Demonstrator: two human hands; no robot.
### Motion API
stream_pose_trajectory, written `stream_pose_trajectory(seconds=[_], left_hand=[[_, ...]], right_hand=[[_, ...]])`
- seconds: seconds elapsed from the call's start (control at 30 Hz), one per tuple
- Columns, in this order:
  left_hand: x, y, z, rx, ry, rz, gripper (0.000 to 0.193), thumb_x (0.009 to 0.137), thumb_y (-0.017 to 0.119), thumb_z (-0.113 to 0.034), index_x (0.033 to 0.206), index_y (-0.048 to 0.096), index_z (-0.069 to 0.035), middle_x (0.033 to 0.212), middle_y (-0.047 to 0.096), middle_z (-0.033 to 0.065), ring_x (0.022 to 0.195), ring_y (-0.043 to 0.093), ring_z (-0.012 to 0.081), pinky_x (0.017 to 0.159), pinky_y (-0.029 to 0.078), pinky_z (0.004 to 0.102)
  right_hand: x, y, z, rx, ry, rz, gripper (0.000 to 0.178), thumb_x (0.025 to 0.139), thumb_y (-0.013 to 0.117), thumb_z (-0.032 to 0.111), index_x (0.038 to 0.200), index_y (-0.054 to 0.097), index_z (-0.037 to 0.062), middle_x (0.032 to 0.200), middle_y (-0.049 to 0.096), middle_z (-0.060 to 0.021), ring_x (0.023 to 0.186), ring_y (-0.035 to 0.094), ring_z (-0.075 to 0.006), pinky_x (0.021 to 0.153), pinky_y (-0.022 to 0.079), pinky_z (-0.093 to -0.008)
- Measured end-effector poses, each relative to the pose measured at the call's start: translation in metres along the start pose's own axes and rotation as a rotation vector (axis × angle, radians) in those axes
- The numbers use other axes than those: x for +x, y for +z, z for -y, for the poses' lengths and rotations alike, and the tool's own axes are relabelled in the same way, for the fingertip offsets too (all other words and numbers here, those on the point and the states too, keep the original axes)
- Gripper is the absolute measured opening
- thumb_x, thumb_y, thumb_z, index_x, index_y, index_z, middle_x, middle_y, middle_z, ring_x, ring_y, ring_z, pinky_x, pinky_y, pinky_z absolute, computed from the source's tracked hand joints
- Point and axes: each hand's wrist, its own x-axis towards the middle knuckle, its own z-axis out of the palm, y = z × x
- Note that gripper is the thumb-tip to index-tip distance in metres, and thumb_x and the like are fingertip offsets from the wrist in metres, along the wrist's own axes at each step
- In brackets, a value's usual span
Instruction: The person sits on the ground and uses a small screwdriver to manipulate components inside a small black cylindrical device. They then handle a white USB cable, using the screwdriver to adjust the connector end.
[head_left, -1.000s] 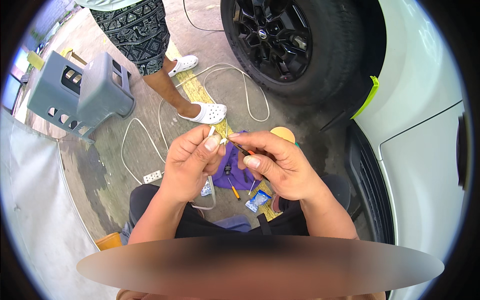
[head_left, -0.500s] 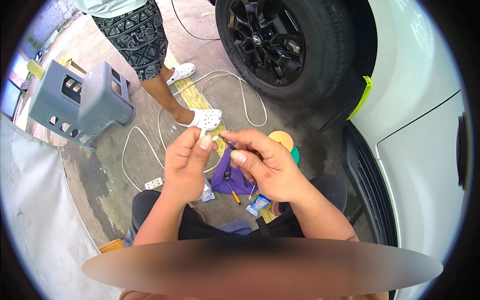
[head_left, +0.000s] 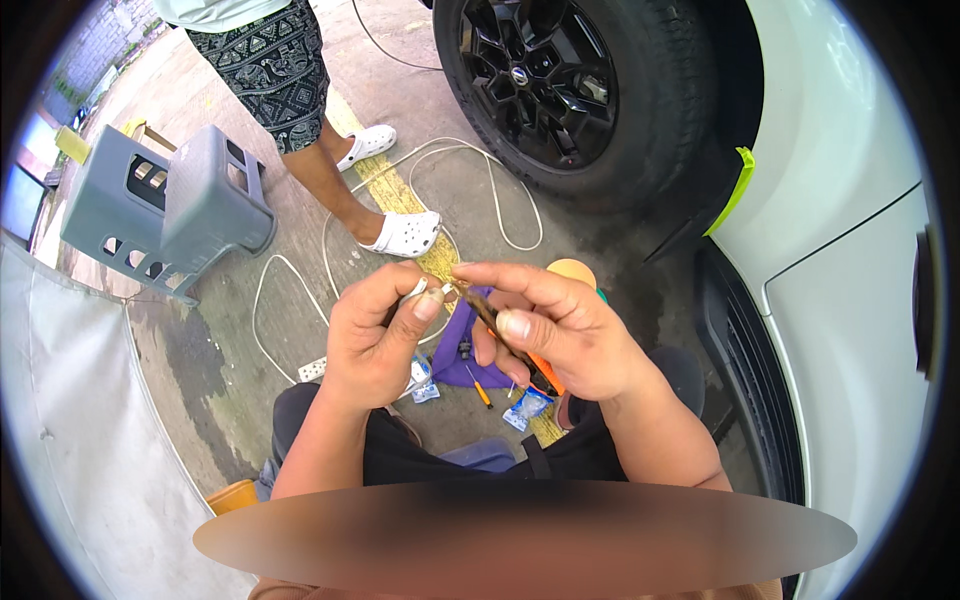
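Observation:
My left hand (head_left: 378, 335) pinches a small white piece (head_left: 416, 290) between thumb and bent forefinger. Whether this is a cable end is too small to tell. Facing it, my right hand (head_left: 565, 335) is closed on pliers (head_left: 484, 312) with dark jaws and orange-and-black handles, partly covered by the fingers. The tip of the tool meets a white bit at the left thumb. Below the hands, a purple cloth (head_left: 455, 355) lies on the ground with a small orange-handled screwdriver (head_left: 482, 394) and a dark small part (head_left: 464, 349).
Blue-and-white packets (head_left: 527, 408) lie near my legs. A white cord (head_left: 500, 215) loops over the concrete to a power strip (head_left: 312, 370). A person in white clogs (head_left: 408, 234) stands ahead, beside grey stools (head_left: 205, 195). At right are a car wheel (head_left: 545, 90) and white bodywork (head_left: 850, 280).
The right hand has turned, and more of the pliers, including the orange handle, now shows. Both hands sit slightly lower and further right in view. The left still pinches the white piece.

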Motion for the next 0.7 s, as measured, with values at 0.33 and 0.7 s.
stream_pose_trajectory(seconds=[0.33, 0.7], left_hand=[[0.005, -0.009, -0.011, 0.376, 0.207, 0.04, 0.011, 0.087, 0.071, -0.002, 0.098, 0.072, 0.001, 0.076, 0.067, 0.0108, 0.064, 0.063, 0.0185, 0.058, 0.047, 0.0285], [0.008, -0.004, -0.012, 0.458, 0.15, 0.08, 0.01, 0.091, 0.068, -0.006, 0.098, 0.071, 0.001, 0.076, 0.069, 0.01, 0.064, 0.064, 0.0169, 0.059, 0.048, 0.0286]], right_hand=[[-0.005, 0.002, -0.006, -0.499, -0.142, -0.036, 0.051, 0.098, 0.062, 0.007, 0.147, 0.049, 0.005, 0.078, 0.052, 0.0015, 0.068, 0.046, -0.0075, 0.064, 0.041, -0.0236], [0.002, -0.008, -0.018, -0.653, -0.367, -0.128, 0.04, 0.097, 0.062, 0.007, 0.138, 0.06, 0.0066, 0.082, 0.058, -0.0022, 0.07, 0.053, -0.0136, 0.066, 0.046, -0.0281]])
